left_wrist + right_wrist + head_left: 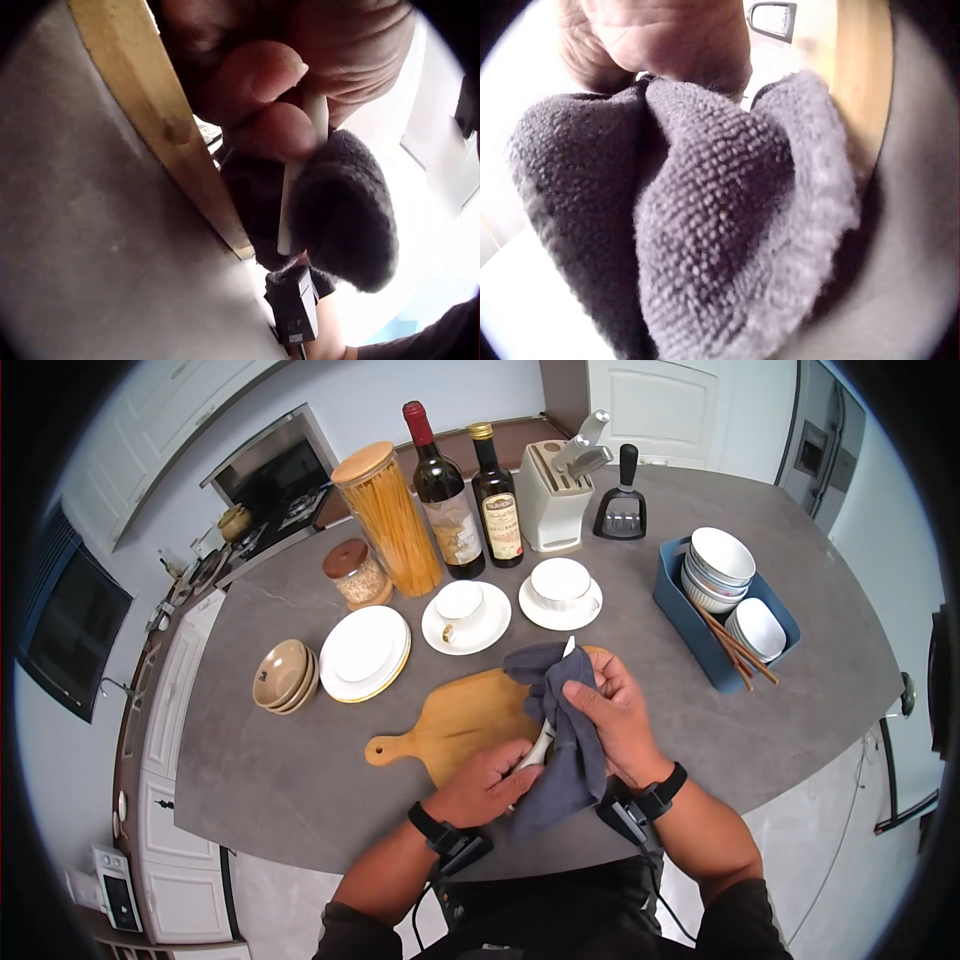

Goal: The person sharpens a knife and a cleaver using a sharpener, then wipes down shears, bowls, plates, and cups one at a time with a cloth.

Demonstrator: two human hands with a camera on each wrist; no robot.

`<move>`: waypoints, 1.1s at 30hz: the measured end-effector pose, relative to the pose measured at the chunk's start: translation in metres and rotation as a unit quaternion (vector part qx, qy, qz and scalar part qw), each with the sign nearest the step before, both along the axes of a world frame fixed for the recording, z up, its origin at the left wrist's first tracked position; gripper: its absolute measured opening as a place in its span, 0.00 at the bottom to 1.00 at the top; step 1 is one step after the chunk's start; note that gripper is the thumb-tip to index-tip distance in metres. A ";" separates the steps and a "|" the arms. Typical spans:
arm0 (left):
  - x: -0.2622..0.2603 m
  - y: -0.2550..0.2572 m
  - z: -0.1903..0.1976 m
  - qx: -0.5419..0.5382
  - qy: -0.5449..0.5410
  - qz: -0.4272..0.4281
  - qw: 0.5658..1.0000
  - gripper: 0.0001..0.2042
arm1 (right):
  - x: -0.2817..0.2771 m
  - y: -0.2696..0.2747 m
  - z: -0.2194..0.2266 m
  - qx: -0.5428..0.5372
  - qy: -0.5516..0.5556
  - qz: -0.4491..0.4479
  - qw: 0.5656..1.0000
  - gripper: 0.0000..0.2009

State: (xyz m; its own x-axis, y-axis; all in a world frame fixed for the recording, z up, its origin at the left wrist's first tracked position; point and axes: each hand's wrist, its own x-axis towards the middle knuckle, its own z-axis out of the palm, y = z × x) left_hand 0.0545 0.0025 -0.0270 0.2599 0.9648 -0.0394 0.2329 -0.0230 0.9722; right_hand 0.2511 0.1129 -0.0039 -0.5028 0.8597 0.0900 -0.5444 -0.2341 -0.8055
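Observation:
My left hand [485, 785] grips the pale handle of a knife [538, 750], low over the front of a wooden cutting board [470, 715]. Around the blade is folded a dark grey cloth [575, 765], which my right hand [618, 715] pinches between thumb and fingers. The pale tip pokes out above the cloth, while the rest of the blade is hidden in the folds. In the left wrist view, curled fingers [274, 75] press on the handle [289, 202] beside the cloth. The cloth [720, 217] hangs in thick folds below the right hand in the right wrist view.
Stacked plates [365, 655] and brown bowls [283, 675] stand left; two cups on saucers [560, 622] sit behind the board. A pasta jar [390, 520], bottles [450, 510] and a knife block [553, 505] line the back. Right is a blue bin [690, 625] with bowls and chopsticks.

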 end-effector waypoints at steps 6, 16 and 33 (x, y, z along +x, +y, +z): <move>0.005 -0.001 0.004 0.003 0.022 -0.044 0.999 0.11 | 0.005 0.006 0.005 -0.011 0.026 -0.069 0.997 0.12; 0.010 -0.002 0.015 -0.056 -0.010 -0.020 0.998 0.11 | 0.016 0.022 0.002 -0.018 0.020 -0.147 0.989 0.13; 0.010 0.003 0.004 0.076 -0.098 0.203 0.971 0.14 | -0.013 -0.023 -0.009 0.141 -0.199 0.013 0.970 0.12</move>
